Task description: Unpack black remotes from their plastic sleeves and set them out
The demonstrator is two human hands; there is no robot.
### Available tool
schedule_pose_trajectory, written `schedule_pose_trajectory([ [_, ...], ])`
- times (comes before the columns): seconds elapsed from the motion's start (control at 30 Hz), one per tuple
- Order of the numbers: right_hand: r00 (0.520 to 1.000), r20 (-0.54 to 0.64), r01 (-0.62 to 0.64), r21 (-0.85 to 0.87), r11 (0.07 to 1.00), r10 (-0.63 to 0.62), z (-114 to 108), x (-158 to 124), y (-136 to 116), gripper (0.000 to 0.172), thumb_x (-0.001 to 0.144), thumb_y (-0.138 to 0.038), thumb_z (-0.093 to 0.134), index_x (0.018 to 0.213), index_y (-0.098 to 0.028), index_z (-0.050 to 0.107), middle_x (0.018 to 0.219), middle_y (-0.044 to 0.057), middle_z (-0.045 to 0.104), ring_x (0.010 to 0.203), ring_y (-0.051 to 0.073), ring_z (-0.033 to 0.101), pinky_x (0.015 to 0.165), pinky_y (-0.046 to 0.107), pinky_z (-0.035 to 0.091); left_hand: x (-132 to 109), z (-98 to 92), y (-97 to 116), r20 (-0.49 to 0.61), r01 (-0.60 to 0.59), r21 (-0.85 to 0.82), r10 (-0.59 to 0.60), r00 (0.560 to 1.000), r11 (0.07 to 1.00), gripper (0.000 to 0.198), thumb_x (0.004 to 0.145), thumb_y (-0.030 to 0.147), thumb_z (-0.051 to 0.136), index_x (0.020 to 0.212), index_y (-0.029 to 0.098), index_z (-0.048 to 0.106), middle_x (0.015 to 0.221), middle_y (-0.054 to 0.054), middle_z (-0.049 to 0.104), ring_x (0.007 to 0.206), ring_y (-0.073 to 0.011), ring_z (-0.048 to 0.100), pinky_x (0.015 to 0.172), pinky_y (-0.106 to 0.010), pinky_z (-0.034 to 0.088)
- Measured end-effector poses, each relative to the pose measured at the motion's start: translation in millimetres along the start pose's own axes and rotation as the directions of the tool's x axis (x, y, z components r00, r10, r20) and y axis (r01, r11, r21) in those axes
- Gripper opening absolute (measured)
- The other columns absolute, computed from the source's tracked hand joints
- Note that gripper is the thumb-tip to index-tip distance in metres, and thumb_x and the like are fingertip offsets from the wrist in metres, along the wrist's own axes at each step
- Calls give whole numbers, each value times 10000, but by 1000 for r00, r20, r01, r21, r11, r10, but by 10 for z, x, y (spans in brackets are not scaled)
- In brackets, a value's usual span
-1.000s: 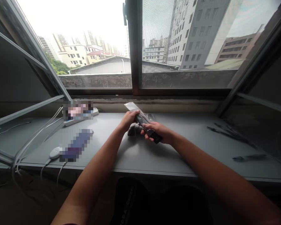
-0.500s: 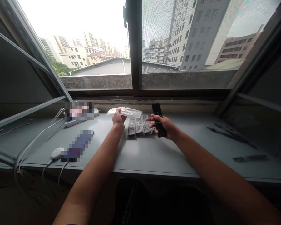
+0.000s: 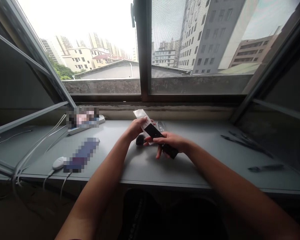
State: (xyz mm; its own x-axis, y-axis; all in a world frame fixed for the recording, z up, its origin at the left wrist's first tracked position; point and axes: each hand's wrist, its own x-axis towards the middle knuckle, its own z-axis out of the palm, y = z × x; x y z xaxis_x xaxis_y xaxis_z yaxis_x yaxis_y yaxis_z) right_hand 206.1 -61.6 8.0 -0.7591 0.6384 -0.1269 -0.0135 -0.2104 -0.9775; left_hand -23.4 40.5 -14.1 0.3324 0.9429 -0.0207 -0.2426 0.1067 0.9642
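A person's two hands above the near-middle of a grey desk (image 3: 165, 173). The right hand (image 3: 173, 141) is closed around the near half of a black remote control (image 3: 153, 130), apparently to leave its far end free. That end meets a clear plastic bag (image 3: 139, 114); whether it lies inside or against the bag cannot be told. The left hand (image 3: 135, 130) pinches the bag between thumb and fingers, probably to steady the limp film. Below, partly hidden, lie wrapped items (image 3: 140, 140). A white charger (image 3: 58, 163) sits well to the left.
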Motion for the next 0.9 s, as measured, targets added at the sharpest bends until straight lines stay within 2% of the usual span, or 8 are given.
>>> schedule_pose_trajectory([
  [0.17,995,85,-37,-73,997,43,-2,0,27,567,966,-511,855,1456,-246,751,1643,157,624,987,315,876,453,218,585,79,-110,11,-141,-4,-106,-11,990,994,328,1052,315,608,1145,75,810,1217,-220,834,1020,-267,810,847,-312,634],
  [0.37,981,166,-84,-119,989,103,15,11,30,583,978,-477,857,1492,-243,716,1700,164,558,1047,317,870,493,189,582,78,-179,62,-247,-12,-206,-41,968,978,312,1071,271,542,1210,102,766,1173,-182,847,946,-246,813,814,-317,638],
  [0.43,981,146,-112,-126,986,130,7,21,44,662,969,-492,867,1547,-241,665,1592,186,662,981,305,875,490,211,592,73,-173,73,-261,-15,-214,-43,964,977,311,1064,262,551,1232,105,761,1159,-177,850,937,-244,814,829,-318,638],
  [0.5,989,66,-127,-118,985,135,-3,24,52,762,961,-517,876,1604,-219,597,1327,193,814,797,253,860,497,230,600,75,-159,78,-269,-16,-230,-48,962,973,317,1057,263,563,1254,109,758,1145,-176,851,951,-250,818,861,-325,638],
  [0.57,993,-5,-121,-108,987,121,-7,17,49,816,971,-533,868,1646,-211,543,1104,160,870,628,194,796,505,229,598,80,-144,81,-271,-15,-241,-53,961,970,327,1060,265,555,1259,105,759,1142,-181,851,970,-252,820,881,-327,637],
  [0.6,994,-17,-112,-106,988,111,-6,13,44,820,977,-533,861,1658,-215,532,1062,146,875,592,177,772,506,224,594,83,-137,82,-270,-16,-245,-52,962,969,333,1065,267,545,1255,100,761,1145,-185,850,976,-251,820,885,-326,637],
  [0.77,993,75,-87,-107,990,95,52,23,46,764,983,-494,861,1633,-198,588,1101,145,859,734,219,833,514,218,592,87,-111,74,-244,-30,-254,-34,969,967,327,1072,266,535,1233,108,770,1154,-174,851,989,-241,818,874,-323,636],
  [0.9,991,78,-106,-80,991,112,117,62,76,742,982,-505,862,1604,-179,620,1100,162,855,822,241,845,521,215,585,85,-96,59,-256,-52,-280,-23,966,959,320,1073,263,528,1234,126,768,1205,-163,845,1053,-236,817,894,-305,628],
])
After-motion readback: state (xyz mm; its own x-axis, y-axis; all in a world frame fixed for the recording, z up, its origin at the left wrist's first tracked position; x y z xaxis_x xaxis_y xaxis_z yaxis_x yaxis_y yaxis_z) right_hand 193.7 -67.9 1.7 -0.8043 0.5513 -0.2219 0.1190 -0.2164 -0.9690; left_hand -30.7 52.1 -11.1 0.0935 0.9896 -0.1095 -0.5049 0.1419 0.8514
